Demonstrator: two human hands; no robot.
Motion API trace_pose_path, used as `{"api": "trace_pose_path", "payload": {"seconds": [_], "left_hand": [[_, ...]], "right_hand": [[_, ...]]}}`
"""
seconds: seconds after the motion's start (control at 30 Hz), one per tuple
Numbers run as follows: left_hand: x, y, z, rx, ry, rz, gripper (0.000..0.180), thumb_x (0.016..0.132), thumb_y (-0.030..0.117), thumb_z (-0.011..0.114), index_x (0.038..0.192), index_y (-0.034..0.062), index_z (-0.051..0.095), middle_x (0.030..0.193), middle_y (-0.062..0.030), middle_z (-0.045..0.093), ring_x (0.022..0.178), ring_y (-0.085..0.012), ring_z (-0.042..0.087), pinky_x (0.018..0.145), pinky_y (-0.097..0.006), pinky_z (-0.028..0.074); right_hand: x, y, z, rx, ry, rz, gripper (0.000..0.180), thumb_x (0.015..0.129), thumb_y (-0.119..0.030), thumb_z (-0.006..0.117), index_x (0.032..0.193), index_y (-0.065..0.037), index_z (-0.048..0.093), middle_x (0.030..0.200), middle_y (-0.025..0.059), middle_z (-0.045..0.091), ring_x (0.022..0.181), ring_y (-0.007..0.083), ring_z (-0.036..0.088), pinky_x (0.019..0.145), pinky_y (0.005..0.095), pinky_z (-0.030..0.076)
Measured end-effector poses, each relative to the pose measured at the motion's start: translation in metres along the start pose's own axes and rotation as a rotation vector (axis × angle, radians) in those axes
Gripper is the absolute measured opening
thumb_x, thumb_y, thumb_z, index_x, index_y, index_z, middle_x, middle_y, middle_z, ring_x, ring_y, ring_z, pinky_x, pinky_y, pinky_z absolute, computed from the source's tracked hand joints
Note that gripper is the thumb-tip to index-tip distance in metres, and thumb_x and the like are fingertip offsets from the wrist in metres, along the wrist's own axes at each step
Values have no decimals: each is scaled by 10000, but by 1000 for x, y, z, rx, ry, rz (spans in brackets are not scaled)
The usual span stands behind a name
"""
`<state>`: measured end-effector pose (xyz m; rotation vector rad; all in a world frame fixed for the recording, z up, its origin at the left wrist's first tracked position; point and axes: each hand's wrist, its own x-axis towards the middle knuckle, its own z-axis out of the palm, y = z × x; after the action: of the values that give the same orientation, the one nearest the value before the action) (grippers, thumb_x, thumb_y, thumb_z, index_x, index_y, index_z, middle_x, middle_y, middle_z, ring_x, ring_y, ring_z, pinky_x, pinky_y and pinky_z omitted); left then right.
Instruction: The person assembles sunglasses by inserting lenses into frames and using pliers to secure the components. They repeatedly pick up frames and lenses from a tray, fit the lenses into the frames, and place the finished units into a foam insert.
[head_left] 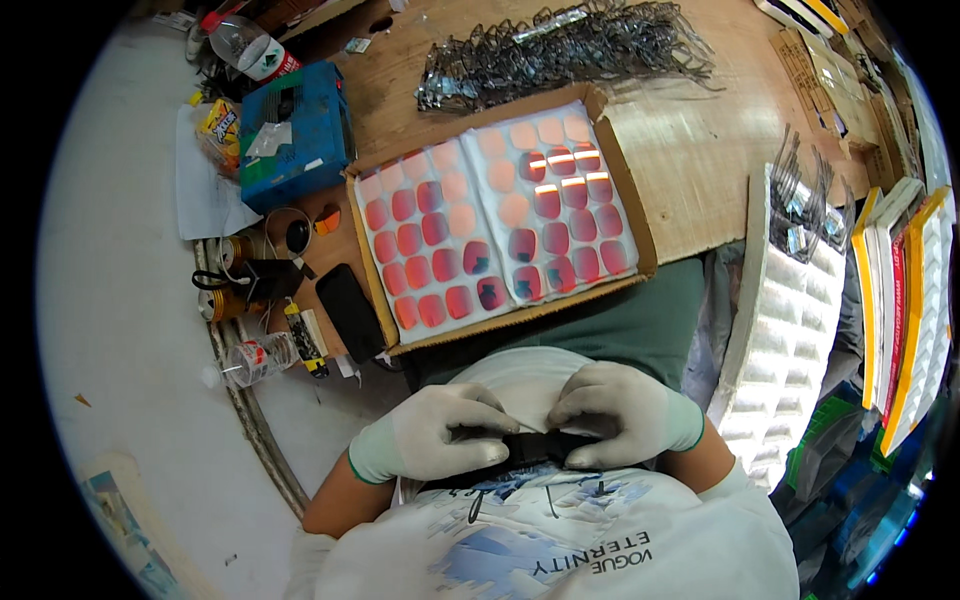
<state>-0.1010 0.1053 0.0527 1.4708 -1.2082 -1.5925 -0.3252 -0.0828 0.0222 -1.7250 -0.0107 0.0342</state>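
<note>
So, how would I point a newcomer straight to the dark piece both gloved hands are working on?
Start at the cardboard tray of orange-red lenses on the wooden table, then drop toward the person's lap. There the left hand and right hand, both in white gloves, pinch a dark frame between them. It is the only black, slim bar against the pale shirt.

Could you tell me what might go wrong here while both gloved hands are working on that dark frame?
1. The left hand and right hand grip the dark eyeglass frame over the lap, off the table; a slip could drop it.
2. The cardboard tray of orange-red lenses juts past the table edge toward the person; a raised elbow might tip it.
3. The gloves may dull feel, so the frame could be over-squeezed.
</note>
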Motion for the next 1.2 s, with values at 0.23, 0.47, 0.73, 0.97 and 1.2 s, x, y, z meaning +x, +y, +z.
{"api": "trace_pose_path", "payload": {"seconds": [0.23,0.47,0.73,0.97,1.2], "left_hand": [[15,-15,-36,-4,206,-104,324,873,206,702,1122,-1,705,1029,-133,692,914,-231,678,815,-338,543],[155,-28,-215,356,721,0,472,947,353,610,1229,-26,623,1137,-182,680,1049,-237,647,903,-356,501],[294,-87,-336,-1,730,-400,456,853,338,665,1136,-19,664,1070,-168,678,941,-290,633,833,-388,482],[271,-72,-320,-669,727,-381,157,823,215,738,921,119,663,774,15,617,650,-116,542,576,-286,437],[213,-45,-301,-699,972,90,145,930,147,651,1020,35,634,799,-16,604,585,-93,515,490,-260,448]], "right_hand": [[10,21,-26,163,21,130,408,798,-268,798,1083,-1,682,988,160,675,925,333,651,847,405,517],[46,40,-87,-235,73,230,240,853,-248,725,954,-32,701,847,117,665,810,303,656,739,413,524],[141,132,-100,-895,79,-287,225,736,-249,745,900,-117,665,766,23,584,729,233,584,702,391,460],[263,121,-26,-889,335,153,263,819,-272,692,1004,-95,633,961,83,609,910,262,620,757,404,502],[290,120,-25,-948,226,405,280,853,-194,635,1094,-53,621,1058,115,629,1044,288,629,832,415,526]]}}
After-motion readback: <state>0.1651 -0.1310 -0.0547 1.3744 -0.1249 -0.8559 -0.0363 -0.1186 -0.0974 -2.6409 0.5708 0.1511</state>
